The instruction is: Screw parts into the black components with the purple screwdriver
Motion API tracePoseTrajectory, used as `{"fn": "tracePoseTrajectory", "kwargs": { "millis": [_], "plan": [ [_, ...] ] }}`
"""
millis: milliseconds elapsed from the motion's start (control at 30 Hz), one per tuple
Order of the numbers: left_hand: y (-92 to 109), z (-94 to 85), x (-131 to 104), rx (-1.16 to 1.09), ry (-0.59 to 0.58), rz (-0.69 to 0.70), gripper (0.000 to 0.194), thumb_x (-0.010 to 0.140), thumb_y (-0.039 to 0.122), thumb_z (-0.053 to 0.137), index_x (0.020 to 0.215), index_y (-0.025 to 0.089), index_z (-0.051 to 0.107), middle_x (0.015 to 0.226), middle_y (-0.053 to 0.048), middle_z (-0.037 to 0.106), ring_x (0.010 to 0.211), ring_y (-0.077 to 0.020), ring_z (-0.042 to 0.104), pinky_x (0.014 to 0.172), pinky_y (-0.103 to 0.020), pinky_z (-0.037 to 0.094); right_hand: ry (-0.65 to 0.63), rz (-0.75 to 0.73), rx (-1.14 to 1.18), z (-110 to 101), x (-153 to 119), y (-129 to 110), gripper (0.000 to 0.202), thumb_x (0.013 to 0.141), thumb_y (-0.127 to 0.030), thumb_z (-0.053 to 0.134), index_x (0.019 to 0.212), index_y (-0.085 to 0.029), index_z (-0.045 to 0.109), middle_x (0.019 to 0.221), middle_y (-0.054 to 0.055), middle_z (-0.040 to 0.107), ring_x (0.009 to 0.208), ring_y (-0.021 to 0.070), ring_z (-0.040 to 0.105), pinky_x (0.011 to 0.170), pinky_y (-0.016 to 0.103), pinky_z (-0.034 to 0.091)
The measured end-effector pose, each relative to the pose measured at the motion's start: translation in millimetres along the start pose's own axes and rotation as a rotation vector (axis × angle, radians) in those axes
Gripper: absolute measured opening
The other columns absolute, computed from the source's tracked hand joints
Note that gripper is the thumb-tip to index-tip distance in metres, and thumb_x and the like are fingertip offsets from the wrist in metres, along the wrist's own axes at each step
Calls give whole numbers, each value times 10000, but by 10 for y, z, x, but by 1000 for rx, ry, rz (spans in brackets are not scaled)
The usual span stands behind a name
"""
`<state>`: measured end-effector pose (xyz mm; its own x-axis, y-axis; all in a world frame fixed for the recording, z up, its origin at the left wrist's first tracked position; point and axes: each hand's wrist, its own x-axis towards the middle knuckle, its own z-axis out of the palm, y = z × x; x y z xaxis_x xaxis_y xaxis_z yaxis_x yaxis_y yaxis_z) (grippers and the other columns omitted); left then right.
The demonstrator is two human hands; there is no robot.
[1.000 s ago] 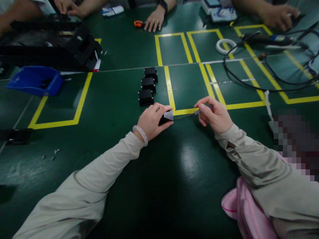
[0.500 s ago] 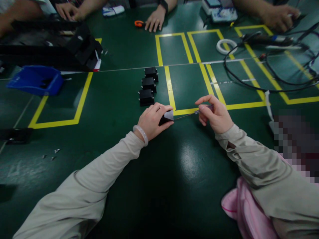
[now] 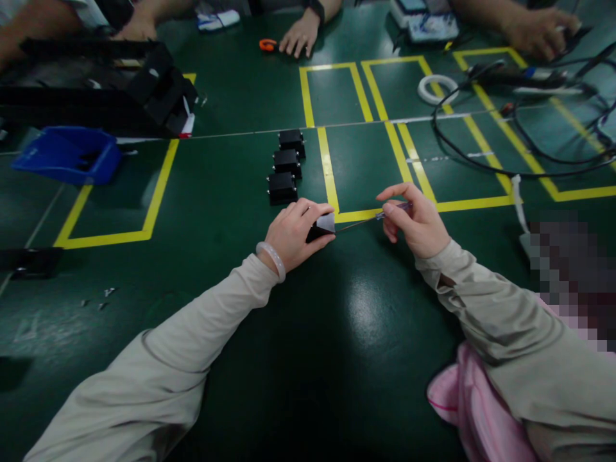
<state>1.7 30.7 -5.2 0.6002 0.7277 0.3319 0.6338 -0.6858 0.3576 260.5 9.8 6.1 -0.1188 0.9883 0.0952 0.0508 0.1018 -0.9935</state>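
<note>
My left hand (image 3: 299, 232) is closed round a small black block (image 3: 323, 226) on the green table, a pale bracelet at its wrist. In my right hand (image 3: 414, 219) is a screwdriver (image 3: 395, 210), its handle pinched between thumb and fingers and the forefinger raised. The thin shaft slants left to the right end of the block; whether the tip sits in a screw is too small to tell. Just beyond my left hand, three similar black blocks (image 3: 283, 187) with small screws at their sides stand in a row leading away.
Several loose screws (image 3: 102, 299) lie at the left. A blue bin (image 3: 72, 154) stands beside a large black frame (image 3: 96, 90). Black cables (image 3: 462, 157) and a white tape ring (image 3: 437, 90) are at the right. Across the table, co-workers' hands (image 3: 302, 35) rest near an orange-handled tool (image 3: 267, 45).
My hands, the block and the screwdriver stay practically where they were. Across the table, the co-worker's hand at the upper left has shifted behind the black frame.
</note>
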Motion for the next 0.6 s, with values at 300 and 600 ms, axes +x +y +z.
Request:
{"fn": "tracePoseTrajectory", "kwargs": {
  "millis": [300, 600],
  "plan": [
    [0, 3, -3, -1, -10, -14, 394, 944, 374, 665, 1282, 194, 569, 1195, -105, 651, 1080, -260, 622, 927, -419, 516, -4, -5, 0, 13, 4, -12, 286, 880, -425, 728, 998, -238, 546, 511, -101, 502, 363, 89, 470, 359, 236, 337],
    [-1, -3, -3, -3, -7, -10, 392, 947, 371, 658, 1282, 185, 572, 1196, -110, 651, 1070, -261, 618, 921, -418, 516, -13, 2, 4, -2, 8, -1, 285, 903, -471, 706, 972, -229, 573, 440, -116, 431, 332, 86, 425, 360, 242, 341]
  ]
}}
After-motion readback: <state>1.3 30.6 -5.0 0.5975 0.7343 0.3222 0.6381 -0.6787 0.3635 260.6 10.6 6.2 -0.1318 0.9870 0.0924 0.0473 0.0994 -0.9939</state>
